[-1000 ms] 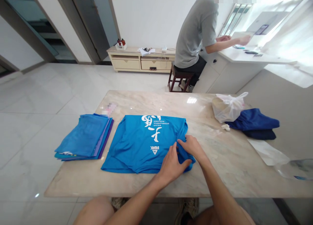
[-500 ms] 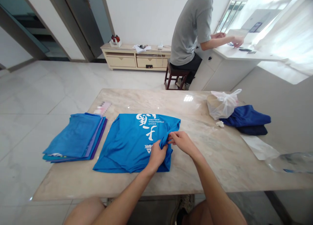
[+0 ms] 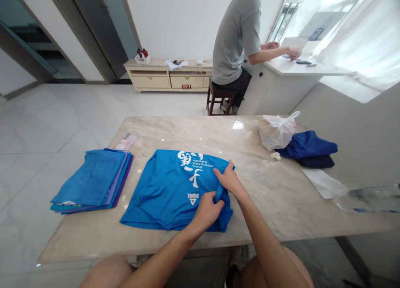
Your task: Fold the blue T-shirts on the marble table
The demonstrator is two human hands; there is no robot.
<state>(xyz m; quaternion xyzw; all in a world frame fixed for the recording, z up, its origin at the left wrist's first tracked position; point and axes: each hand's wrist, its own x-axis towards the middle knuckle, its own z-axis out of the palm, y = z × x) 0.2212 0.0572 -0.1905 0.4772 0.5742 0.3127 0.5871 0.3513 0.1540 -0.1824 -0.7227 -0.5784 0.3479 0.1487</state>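
Observation:
A blue T-shirt [image 3: 168, 192] with white print lies partly folded on the marble-topped table, its lettering upside down to me. My left hand [image 3: 208, 209] is closed on the shirt near its right side, the cloth bunched between thumb and fingers. Farther up that same side, my right hand [image 3: 230, 180] grips the edge, its thumb on top and its other fingers partly hidden by the cloth. To the left of the shirt lies a stack of folded blue and purple clothes [image 3: 90, 177].
On the table's [image 3: 265, 204] right side are a white plastic bag [image 3: 278, 131], dark blue cloth [image 3: 308, 148], white paper [image 3: 323, 184] and a clear plastic bottle [image 3: 368, 198]. A person in grey [image 3: 236, 38] sits on a stool [image 3: 218, 96] at a white counter beyond the table.
My hands have moved apart along the shirt's right side, the right one away from me and the left one nearer. That side now lies more spread out, with the lower print uncovered.

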